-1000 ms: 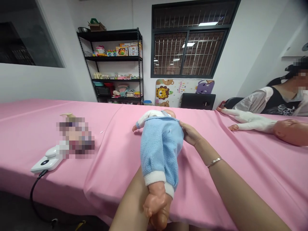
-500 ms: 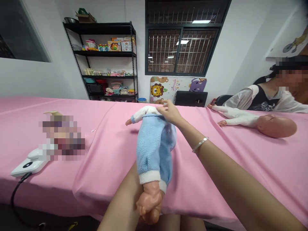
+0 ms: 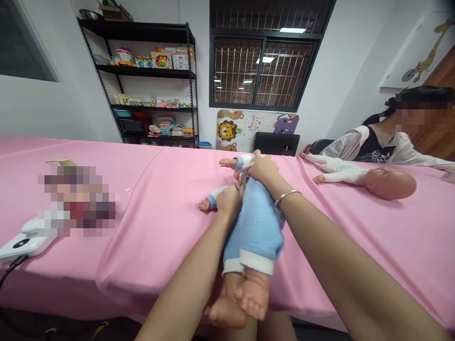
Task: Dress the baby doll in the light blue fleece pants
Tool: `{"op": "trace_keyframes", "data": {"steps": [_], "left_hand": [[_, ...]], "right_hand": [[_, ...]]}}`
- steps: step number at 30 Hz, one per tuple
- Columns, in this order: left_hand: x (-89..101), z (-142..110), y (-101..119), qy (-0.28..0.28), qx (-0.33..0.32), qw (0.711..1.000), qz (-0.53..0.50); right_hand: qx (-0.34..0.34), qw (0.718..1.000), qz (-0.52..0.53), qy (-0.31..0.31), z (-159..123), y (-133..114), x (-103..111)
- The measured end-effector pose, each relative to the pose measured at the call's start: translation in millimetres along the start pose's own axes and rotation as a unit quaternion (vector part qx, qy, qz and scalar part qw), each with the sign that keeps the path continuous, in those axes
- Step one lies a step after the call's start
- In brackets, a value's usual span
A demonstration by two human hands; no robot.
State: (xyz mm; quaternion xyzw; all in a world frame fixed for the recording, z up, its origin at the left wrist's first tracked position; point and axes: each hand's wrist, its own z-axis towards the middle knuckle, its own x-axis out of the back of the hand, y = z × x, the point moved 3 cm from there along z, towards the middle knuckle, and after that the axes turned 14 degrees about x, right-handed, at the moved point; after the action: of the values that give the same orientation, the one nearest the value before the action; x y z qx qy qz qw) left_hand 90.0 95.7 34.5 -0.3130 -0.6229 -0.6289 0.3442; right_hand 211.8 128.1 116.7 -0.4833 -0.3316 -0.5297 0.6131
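Note:
A baby doll in fleecy blue trousers (image 3: 261, 218) and a white top with blue cuffs lies on the pink cloth, its bare feet (image 3: 254, 296) toward me over the table's edge. It is turned on its side, both arms pointing left. My left hand (image 3: 229, 201) is closed on the doll's clothing at the front of the waist. Over the upper side, my right hand (image 3: 263, 166), below a silver bangle (image 3: 286, 196), grips the doll at the waistband. The doll's head is hidden behind my hands.
A second doll (image 3: 387, 182) in white lies at the right, near a seated person (image 3: 387, 137). At the left are a white device (image 3: 24, 244) with a black cable and a blurred object (image 3: 78, 199). A black shelf (image 3: 142, 68) stands behind the pink-covered table (image 3: 159, 189).
The doll has rolled onto its side and shifted right. My left hand has come out from beneath it to its front. My right hand has closed on it. The view has swung slightly right.

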Motion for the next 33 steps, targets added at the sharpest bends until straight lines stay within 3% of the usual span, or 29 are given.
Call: {"op": "trace_keyframes", "data": {"steps": [4, 6, 12, 15, 18, 21, 23, 28, 33], "left_hand": [[-5.2, 10, 12, -0.046, 0.011, 0.999, 0.023], [-10.5, 6, 11, -0.042, 0.018, 0.999, 0.000], [-26.4, 3, 15, -0.059, -0.002, 0.981, -0.185], [-20.5, 19, 6, -0.025, 0.050, 0.950, -0.308], [-6.2, 34, -13, 0.088, 0.108, 0.910, -0.390], [2.7, 41, -28, 0.227, 0.091, 0.897, -0.368], [0.2, 45, -34, 0.260, 0.056, 0.904, -0.335], [-6.0, 56, -35, 0.281, 0.009, 0.929, -0.239], [3.1, 62, -15, 0.198, 0.011, 0.971, -0.130]], "right_hand": [[-0.039, 0.998, 0.035, 0.028, 1, 51, -9], [-0.054, 0.995, 0.070, 0.041, 0, 70, -15], [-0.095, 0.982, 0.148, 0.070, -10, 93, -36], [-0.126, 0.970, 0.192, 0.077, -16, 94, -54], [-0.125, 0.959, 0.244, 0.074, -17, 88, -72], [-0.122, 0.957, 0.257, 0.058, -14, 76, -85], [-0.122, 0.960, 0.248, 0.049, -12, 69, -89], [-0.138, 0.948, 0.281, 0.062, -12, 65, -98], [-0.150, 0.932, 0.323, 0.063, -12, 63, -109]]}}
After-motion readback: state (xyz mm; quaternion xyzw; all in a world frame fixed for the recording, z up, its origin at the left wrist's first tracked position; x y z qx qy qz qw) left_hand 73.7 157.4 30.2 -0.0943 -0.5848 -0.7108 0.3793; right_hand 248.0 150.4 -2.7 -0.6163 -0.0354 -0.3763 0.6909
